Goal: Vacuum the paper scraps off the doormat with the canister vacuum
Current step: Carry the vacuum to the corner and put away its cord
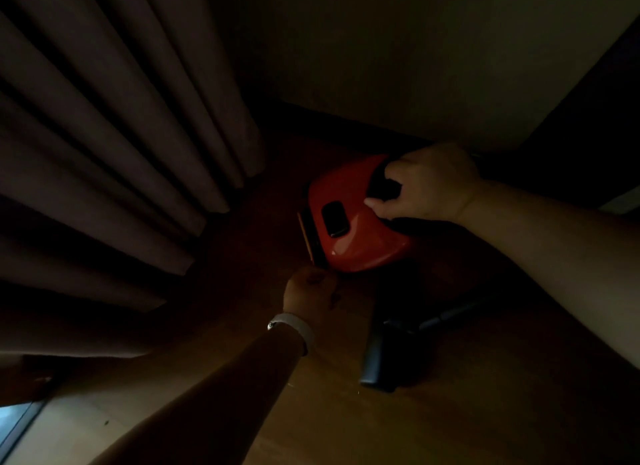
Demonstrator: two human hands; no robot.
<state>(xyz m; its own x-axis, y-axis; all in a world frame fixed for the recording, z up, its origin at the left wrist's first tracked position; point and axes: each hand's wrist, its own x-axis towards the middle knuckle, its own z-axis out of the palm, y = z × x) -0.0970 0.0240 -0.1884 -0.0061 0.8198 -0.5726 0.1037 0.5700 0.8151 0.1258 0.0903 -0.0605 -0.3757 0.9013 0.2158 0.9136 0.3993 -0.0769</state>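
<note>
Dim wooden floor (450, 412) by the curtain (121, 153) carries the red canister vacuum (349, 222). Right hand (429, 184) curls around its handle; left hand (311, 293), fisted just beside its base, perhaps pinches the cord. Yanking blindly could tip it. No doormat visible.

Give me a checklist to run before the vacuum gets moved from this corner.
1. Right hand on the black handle of the red vacuum: ok, fingers curled around it.
2. Left hand holding something at the vacuum's near end: cannot tell, fist closed but too dark to see what is in it.
3. Curtain apart from the vacuum: ok, a gap of floor shows.
4. Floor head out of the way: not ok, it lies just beside the vacuum on the near side.
5. Doormat and scraps located: cannot tell, neither is in view.
</note>
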